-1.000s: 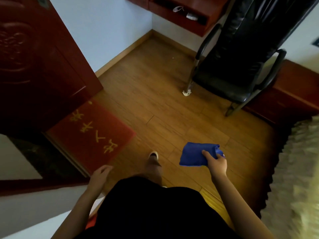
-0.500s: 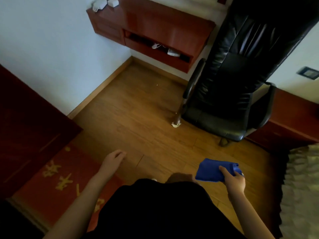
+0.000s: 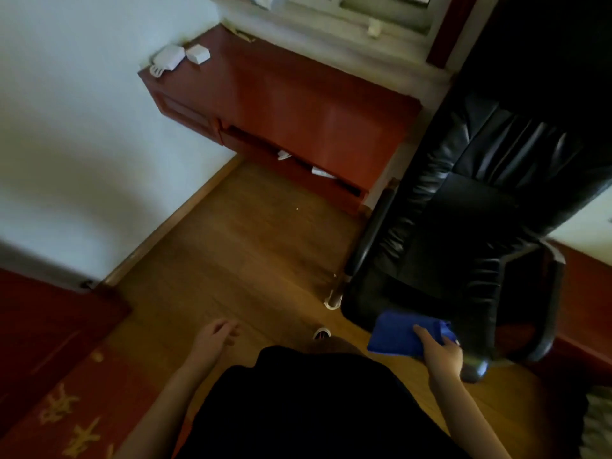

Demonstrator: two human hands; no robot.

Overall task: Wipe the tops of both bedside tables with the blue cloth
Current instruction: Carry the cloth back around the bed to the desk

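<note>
Blue cloth [image 3: 402,332] now over chair [image 3: 463,226] seat, gripped by right hand [image 3: 442,351], long axis left-right, left hand [image 3: 215,336] loose

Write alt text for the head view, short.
Seen from above, a person stands on a wooden floor holding a folded blue cloth in the right hand, the left hand open and empty. Ahead are a red-brown wall-mounted cabinet with white items on top and a black leather chair; a red mat lies at lower left.
</note>
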